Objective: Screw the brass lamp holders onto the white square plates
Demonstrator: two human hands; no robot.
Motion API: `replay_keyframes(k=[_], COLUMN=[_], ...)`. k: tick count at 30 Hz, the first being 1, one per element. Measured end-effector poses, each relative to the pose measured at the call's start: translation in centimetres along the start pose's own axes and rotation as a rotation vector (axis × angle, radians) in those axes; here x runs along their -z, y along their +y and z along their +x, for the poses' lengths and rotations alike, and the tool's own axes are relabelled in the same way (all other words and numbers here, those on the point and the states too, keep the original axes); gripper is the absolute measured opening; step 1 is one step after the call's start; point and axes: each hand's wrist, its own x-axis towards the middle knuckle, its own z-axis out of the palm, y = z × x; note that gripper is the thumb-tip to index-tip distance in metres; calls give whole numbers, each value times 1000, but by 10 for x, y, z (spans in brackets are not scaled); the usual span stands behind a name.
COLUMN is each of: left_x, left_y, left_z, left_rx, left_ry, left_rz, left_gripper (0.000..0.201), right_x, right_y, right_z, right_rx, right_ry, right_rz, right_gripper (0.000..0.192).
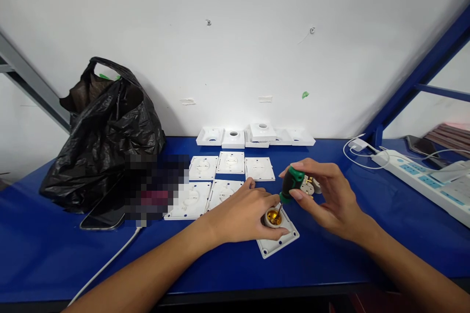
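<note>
Two hands: left point(244, 215) clasps round brass-lined lampholder point(273, 217); right point(326, 198) grips green-handled screwdriver point(290, 185).

Both hands point(246, 212) point(330, 198) forward, fingers curled in grips

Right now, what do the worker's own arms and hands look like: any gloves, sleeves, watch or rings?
Both are bare. The left hand and right hand wear no gloves, and no rings show on the fingers in view. The forearms are uncovered as far as the bottom edge of the picture, with no sleeve cuffs, watch, bracelet or strap at either wrist. Fingernails look short and unpainted. No markings show.
</note>
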Motion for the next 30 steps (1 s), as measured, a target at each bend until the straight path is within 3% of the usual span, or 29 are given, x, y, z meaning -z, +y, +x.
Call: replay_keyframes(k=[24,30], left_x=[-3,-1], left_y=[-2,-1], left_z=[-1,0], left_rx=[0,-2], left_ry=[15,7], left_rz=[10,-15], left_gripper=[42,39], right_x=[1,2], right_y=[-1,-1], right_z=[4,0], right_rx=[17,-19], right_ry=[86,33], right_rz=[73,43], right_gripper=[47,42])
